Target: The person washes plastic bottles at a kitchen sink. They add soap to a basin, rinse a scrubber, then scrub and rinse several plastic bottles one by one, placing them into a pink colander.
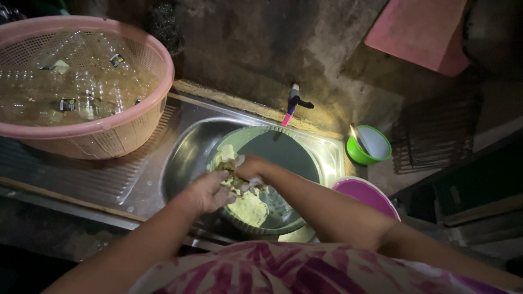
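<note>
A steel sink unit (136, 179) with a ribbed draining board runs along the dim wall, lit only where the light falls on the basin. On the draining board at the left stands a big pink perforated basket (109, 133) filled with clear plastic bottles (81, 92). Inside the basin sits a round green colander (283, 147), tilted a little toward the person. At the right edge of the sink a purple-pink bowl (364, 191) shows past the forearm, and behind it a small green cup (369, 146) with a utensil standing in it. A tap (293, 102) with a pink spout juts from the wall above the colander.

Pale yellow-green leafy pieces (248, 207) lie in the colander, heaped at its near and left side. The left hand (210, 191) is curled loosely around a clump of them. The right hand (251, 167), just beside it and touching the same clump, pinches pieces with bent fingers.
</note>
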